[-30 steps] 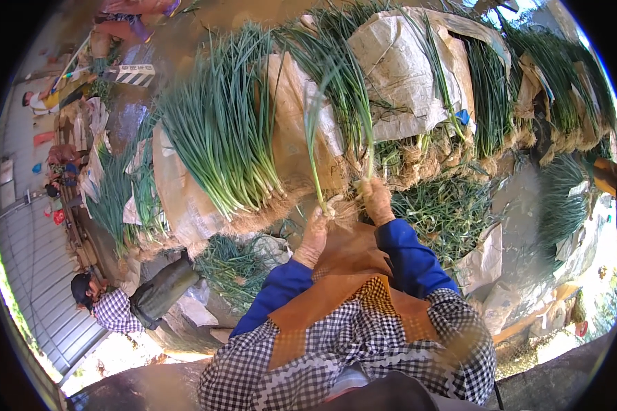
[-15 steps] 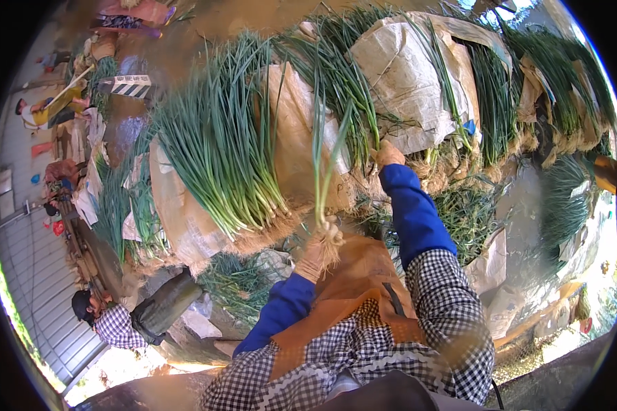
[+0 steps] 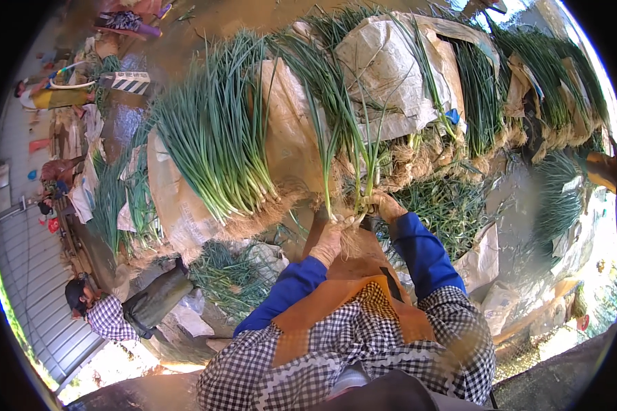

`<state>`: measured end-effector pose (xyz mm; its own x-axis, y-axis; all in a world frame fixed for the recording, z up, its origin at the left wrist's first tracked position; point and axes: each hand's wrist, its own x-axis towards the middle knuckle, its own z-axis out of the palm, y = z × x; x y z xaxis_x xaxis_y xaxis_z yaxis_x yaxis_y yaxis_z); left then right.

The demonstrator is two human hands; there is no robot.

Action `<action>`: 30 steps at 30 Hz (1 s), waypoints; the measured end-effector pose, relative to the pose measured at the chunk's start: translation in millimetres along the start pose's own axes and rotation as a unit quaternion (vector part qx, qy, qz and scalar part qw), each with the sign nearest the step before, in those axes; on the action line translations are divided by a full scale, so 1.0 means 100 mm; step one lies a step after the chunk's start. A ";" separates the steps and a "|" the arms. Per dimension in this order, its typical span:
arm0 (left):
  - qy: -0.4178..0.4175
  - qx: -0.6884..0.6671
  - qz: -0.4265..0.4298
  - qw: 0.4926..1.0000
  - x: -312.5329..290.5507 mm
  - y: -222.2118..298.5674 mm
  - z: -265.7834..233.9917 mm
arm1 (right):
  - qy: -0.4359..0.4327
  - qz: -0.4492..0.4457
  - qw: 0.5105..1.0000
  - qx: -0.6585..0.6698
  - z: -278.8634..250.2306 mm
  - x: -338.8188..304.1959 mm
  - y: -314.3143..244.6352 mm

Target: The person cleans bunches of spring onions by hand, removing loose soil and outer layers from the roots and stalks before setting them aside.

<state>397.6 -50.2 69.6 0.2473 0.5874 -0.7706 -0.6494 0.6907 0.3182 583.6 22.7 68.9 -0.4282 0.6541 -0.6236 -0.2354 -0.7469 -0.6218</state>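
My left hand (image 3: 328,245), in front of my body, is closed on green onions (image 3: 327,179) by their white root ends, with the leaves pointing away from me. Just to its right my right hand (image 3: 388,207) is closed round the root end of more green onions (image 3: 371,164). The two hands are close together and the roots nearly meet between them. Beyond my left hand a thick row of green onions (image 3: 216,130) lies roots toward me beside tan sacking (image 3: 291,130). My right fingertips are partly hidden.
A pale sack (image 3: 384,75) covers part of the pile, with more onions (image 3: 476,96) to its right. Loose green leaves (image 3: 445,209) lie on the wet ground at right, others (image 3: 233,274) at left. A co-worker (image 3: 113,312) is at the lower left.
My right hand has come back from the pile toward my left hand, bringing green onions with it. My left hand stays in front of me with its onions, slightly shifted.
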 end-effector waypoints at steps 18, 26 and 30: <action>-0.048 -0.085 0.066 0.993 0.31 -0.40 -0.16 | 0.130 -0.247 0.728 -0.626 0.46 -0.56 0.03; -0.056 0.060 -0.005 0.997 -0.20 0.12 0.09 | 0.258 0.161 0.732 -0.609 -0.92 -1.62 0.07; -0.104 0.008 -0.029 0.994 -0.39 0.13 0.27 | 0.243 -0.066 0.832 -0.495 -0.32 -1.14 -0.03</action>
<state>398.7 -52.3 118.5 0.4291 0.6193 -0.6576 -0.6180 0.7322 0.2863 660.7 -46.2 126.7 0.0046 0.8733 -0.4872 0.6840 -0.3581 -0.6355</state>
